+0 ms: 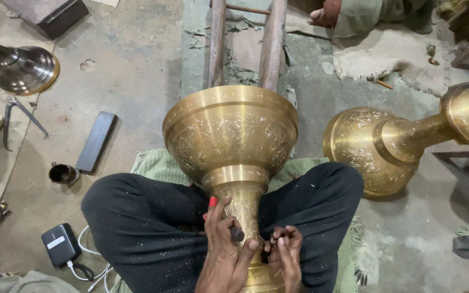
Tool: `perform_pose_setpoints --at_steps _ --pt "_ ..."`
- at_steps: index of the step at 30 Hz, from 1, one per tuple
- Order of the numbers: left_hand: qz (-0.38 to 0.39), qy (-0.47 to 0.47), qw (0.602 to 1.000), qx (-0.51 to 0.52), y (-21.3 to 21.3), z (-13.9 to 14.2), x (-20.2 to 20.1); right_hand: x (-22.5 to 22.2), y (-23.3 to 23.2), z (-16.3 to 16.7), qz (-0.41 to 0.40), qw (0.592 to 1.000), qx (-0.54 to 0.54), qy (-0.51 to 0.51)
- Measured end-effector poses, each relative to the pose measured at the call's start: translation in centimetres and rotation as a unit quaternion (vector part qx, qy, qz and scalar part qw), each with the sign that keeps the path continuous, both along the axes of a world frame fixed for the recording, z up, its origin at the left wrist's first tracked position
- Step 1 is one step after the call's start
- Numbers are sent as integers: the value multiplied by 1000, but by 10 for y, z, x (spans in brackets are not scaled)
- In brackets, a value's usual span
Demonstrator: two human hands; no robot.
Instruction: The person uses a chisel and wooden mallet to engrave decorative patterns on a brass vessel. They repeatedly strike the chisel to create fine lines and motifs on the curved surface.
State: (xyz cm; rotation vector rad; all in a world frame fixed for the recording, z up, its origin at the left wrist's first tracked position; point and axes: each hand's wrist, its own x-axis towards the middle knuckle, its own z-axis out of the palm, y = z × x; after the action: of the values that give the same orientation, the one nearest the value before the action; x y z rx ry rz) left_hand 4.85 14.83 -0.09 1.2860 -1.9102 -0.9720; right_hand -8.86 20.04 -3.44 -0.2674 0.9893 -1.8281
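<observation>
A tall engraved brass goblet-shaped vessel (230,142) lies across the seated person's black-trousered lap (137,217), its bowl propped on two wooden rails (245,40). The left hand (225,244) is clamped on a small dark hammer (236,234), and the right hand (286,252) pinches a thin metal punch (272,235) against the vessel's narrow stem, just beside the left grip. Clean engraving here likely calls for a steady punch and light, even taps.

Black trousers (137,217) flecked with pale dust; forearms bare, no sleeves.

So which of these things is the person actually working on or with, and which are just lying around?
In use:
- engraved brass vase across the lap
- left hand with a dark tool at its neck
- right hand on the neck

Lying about:
- second brass vase
- steel funnel-shaped piece
- pliers
- black bar
- small cup
- charger
</observation>
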Motion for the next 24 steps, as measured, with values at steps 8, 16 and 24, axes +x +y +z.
perform_pose_setpoints --at_steps 8,16,24 --pt "22 304 948 89 3 -51 24 -25 -3 -13 -12 994 -100 45" --pt "157 617 731 245 -3 -85 10 -29 4 -30 21 992 -120 35" --pt "102 596 796 23 -39 -69 -6 -32 3 -30 38 990 -137 -3"
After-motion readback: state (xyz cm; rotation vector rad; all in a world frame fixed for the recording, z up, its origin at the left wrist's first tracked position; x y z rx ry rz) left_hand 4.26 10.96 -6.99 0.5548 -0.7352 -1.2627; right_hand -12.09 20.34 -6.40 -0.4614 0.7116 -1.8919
